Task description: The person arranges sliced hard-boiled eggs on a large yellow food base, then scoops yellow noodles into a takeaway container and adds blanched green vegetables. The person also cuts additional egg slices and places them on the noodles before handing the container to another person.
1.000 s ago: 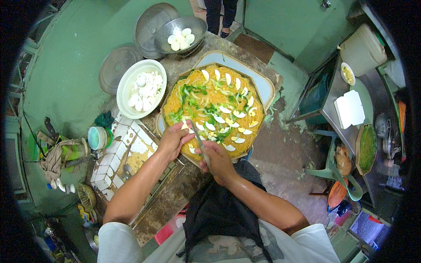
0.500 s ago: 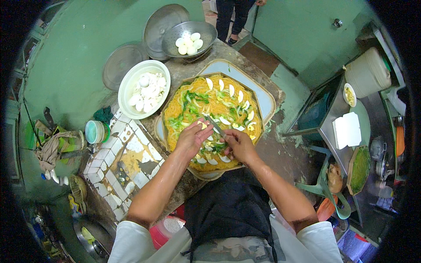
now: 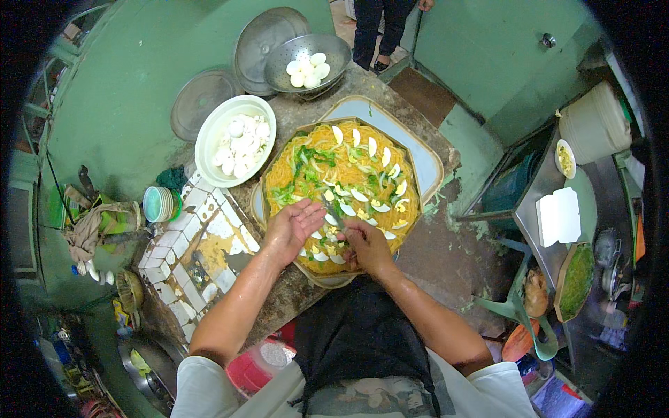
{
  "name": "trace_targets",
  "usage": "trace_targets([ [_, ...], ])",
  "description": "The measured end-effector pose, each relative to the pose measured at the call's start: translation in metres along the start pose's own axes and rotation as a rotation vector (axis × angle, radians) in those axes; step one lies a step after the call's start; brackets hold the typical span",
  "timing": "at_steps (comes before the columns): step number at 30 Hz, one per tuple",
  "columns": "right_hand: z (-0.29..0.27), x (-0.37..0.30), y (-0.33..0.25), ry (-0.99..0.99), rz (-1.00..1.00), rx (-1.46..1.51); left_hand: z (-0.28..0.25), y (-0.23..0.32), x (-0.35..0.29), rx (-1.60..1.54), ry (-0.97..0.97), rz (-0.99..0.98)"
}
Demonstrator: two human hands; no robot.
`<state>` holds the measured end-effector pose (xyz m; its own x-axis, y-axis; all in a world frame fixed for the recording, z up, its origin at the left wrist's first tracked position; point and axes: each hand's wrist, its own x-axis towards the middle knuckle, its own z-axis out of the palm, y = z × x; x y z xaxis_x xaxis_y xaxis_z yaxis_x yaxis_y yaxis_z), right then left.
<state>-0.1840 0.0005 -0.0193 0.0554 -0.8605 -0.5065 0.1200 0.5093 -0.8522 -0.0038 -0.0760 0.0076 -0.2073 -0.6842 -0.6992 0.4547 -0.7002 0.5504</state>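
My right hand (image 3: 368, 245) is closed round a knife (image 3: 333, 210), whose blade points up and left over a large tray of orange noodles (image 3: 289, 164). Beside the blade, my left hand (image 3: 296, 228) is turned palm up with its fingers stretched out; no egg shows on the palm. White egg wedges (image 3: 372, 146) form an arc along the noodles' far and right edges, and more egg pieces lie around the knife. Chopped greens (image 3: 304, 161) are scattered on top. My hands cover part of the near left noodles.
A pale bowl of peeled eggs and egg pieces (image 3: 202, 150) stands left of the tray. Behind it, a metal colander (image 3: 279, 59) holds several whole peeled eggs. Broken white tiles (image 3: 164, 261) cover the left counter. A person's legs (image 3: 376, 31) show at the far side. On the right bench sits an open white box (image 3: 559, 217).
The yellow egg piece at my left fingers has left the hand, and the palm has opened out. Both hands have shifted slightly left and nearer, the knife with them. The view has shifted a little.
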Motion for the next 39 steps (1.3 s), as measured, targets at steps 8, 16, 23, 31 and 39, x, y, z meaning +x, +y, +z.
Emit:
trace_targets([
  [8,-0.060,-0.062,-0.018,0.269,-0.212,-0.291,-0.061,0.026,0.001,0.907,0.308,0.617],
  [16,-0.056,-0.065,0.059,0.638,-0.175,0.385,-0.100,0.039,0.083,0.789,0.291,0.670],
  [23,-0.046,-0.052,0.076,0.602,-0.190,0.410,-0.094,0.043,0.087,0.763,0.251,0.676],
  [31,-0.129,0.019,0.048,0.463,-0.321,-0.046,-0.113,-0.015,0.013,0.555,0.377,0.510],
  [39,-0.150,0.126,-0.047,0.204,-0.542,-0.658,-0.072,-0.145,-0.065,0.163,0.528,0.460],
])
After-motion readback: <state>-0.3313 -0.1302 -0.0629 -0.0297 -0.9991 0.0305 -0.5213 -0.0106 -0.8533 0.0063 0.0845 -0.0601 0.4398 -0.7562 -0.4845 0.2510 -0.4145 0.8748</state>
